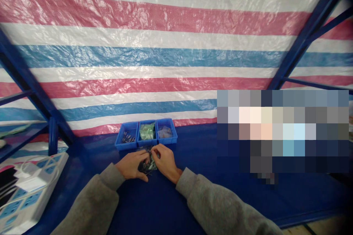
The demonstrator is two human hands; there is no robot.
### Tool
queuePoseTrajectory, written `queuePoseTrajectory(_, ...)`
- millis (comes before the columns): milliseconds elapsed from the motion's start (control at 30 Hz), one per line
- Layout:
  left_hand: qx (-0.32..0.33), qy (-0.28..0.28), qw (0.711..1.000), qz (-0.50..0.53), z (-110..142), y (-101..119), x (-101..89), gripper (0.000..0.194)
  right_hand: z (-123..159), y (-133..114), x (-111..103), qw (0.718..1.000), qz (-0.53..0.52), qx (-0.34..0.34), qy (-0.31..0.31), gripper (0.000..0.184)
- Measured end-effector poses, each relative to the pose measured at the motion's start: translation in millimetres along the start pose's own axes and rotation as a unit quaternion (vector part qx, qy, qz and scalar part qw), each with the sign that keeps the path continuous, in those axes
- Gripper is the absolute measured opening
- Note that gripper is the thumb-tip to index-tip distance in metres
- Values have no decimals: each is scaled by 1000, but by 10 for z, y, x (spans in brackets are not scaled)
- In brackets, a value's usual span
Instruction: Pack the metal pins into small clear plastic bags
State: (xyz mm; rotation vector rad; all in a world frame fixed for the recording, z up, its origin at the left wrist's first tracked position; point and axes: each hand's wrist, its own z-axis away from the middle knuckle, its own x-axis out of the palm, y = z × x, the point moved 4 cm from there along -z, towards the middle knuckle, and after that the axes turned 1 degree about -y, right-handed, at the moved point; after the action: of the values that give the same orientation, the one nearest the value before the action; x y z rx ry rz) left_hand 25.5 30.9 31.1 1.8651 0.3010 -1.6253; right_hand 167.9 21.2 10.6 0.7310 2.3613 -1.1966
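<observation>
My left hand (132, 164) and my right hand (165, 161) meet over a small clear plastic bag of dark metal parts (147, 165) on the blue table (215, 194). Fingers of both hands are curled and pinch the bag between them. Just beyond the hands stands a row of three blue bins: the left bin (127, 136) holds small dark parts, the middle bin (147, 132) a greenish bag, the right bin (166, 131) a clear bag. Both sleeves are grey.
A white power strip with cables (27, 191) lies at the left edge of the table. Blue metal frame bars (33, 88) rise at left and right. A striped red, white and blue tarp (165, 44) hangs behind. A blurred area covers the right.
</observation>
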Motion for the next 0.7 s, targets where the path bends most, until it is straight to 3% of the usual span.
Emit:
queuePoseTrajectory(533,5,-13,1000,-8,-13,11,18,38,4,-25,-29,1000,12,1,-17,16)
queuePoseTrajectory(600,1,-4,1000,1,16,-1,-17,42,17,-62,-72,999,16,-17,-38,17)
queuePoseTrajectory(700,-16,28,999,-3,99,-49,-79,52,52,-149,-148,988,31,-80,-126,16)
